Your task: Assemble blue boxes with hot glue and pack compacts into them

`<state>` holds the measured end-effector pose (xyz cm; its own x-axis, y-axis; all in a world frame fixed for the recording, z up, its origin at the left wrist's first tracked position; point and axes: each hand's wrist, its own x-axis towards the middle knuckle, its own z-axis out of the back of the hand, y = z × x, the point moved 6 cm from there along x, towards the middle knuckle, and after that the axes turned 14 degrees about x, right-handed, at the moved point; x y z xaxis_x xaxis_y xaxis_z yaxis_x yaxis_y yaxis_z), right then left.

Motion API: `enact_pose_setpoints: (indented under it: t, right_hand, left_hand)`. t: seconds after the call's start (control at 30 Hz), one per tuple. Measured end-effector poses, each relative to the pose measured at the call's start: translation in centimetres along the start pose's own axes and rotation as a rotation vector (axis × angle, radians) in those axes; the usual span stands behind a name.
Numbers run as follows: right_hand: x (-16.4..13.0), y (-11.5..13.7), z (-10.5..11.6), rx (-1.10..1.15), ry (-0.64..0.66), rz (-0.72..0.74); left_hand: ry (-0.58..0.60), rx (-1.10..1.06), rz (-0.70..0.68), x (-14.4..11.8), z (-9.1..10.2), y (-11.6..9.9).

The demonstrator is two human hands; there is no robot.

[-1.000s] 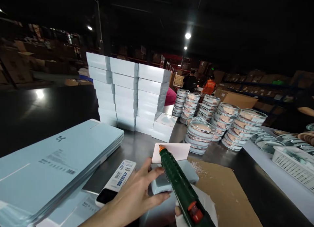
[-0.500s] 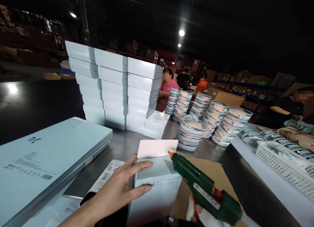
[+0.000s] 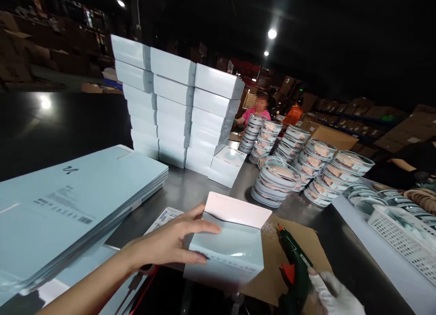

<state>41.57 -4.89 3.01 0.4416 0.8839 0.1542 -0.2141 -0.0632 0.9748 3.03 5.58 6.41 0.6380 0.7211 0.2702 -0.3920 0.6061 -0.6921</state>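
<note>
My bare left hand (image 3: 184, 240) grips the left side of a pale blue carton (image 3: 231, 253), thumb on the front and fingers over the top. The carton's flap (image 3: 236, 210) stands raised at the back, pale pink inside. A dark green glue gun (image 3: 296, 260) with an orange tip and red trigger lies on a brown cardboard sheet (image 3: 306, 237) to the right. My right hand (image 3: 335, 294), in a white glove, is beside the gun's body with fingers loosely extended, not wrapped round it. Whether a fingertip touches the gun I cannot tell.
Flat pale blue cartons (image 3: 85, 187) lie stacked at left. Behind stands a wall of closed boxes (image 3: 173, 87). Stacks of round clear-lidded containers (image 3: 275, 181) stand right of centre, with a white basket (image 3: 398, 233) at far right. A person in pink (image 3: 252, 115) works beyond.
The glue gun has come down from the carton's flap onto the cardboard, and my right hand has let go of it. The carton has turned and tilted in my left hand; the view has shifted.
</note>
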Motion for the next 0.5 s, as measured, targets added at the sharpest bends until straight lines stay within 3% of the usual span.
enact_pose_setpoints:
  t: [0.07, 0.13, 0.2, 0.3, 0.37, 0.5]
  right_hand:
    - [0.1, 2.4, -3.5, 0.098, 0.087, 0.141]
    - [-0.2, 4.4, -8.2, 0.226, 0.353, 0.266]
    - [-0.7, 5.1, -11.6, 0.254, 0.558, 0.314]
    - [-1.3, 4.9, -12.7, 0.148, 0.605, 0.416]
    - [-1.8, 5.4, -12.7, 0.072, 0.612, 0.536]
    - [-3.3, 8.2, -13.8, 0.018, 0.698, 0.800]
  left_hand:
    - [0.001, -0.020, -0.021, 0.0, 0.0, -0.1]
    - [0.021, -0.016, 0.002, -0.2, -0.6, 0.5]
    - [-0.024, -0.071, -0.004, -0.5, -1.5, 1.2]
    - [-0.269, -0.290, -0.158, -1.0, -2.1, 1.8]
    - [-0.358, -0.333, -0.270, -1.3, -2.3, 1.7]
    - [-0.211, -0.092, -0.326, -1.3, -2.0, 0.3]
